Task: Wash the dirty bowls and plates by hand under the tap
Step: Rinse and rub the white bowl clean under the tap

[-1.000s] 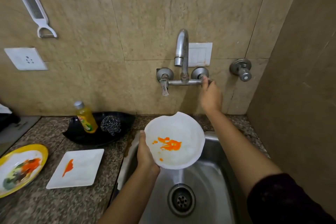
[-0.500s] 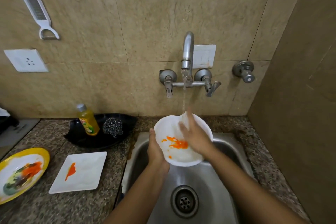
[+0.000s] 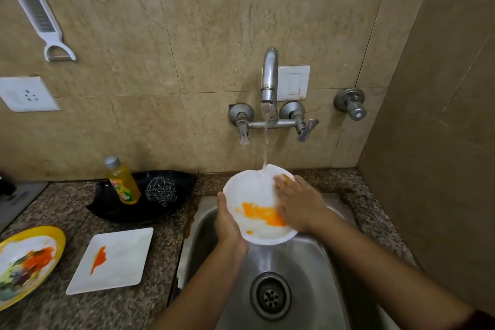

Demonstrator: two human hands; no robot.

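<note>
Over the steel sink (image 3: 308,270), the left hand (image 3: 227,225) grips the round white bowl (image 3: 254,190) by its rim; the right hand (image 3: 300,203), fingers apparently flat and unclenched, rubs the orange smear (image 3: 261,213). Best kept tilted under the stream (image 3: 265,142).

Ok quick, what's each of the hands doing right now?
Left hand: closed on the rim of the round white bowl, holding it under the tap.
Right hand: open, flat inside the bowl, holding nothing.
</note>
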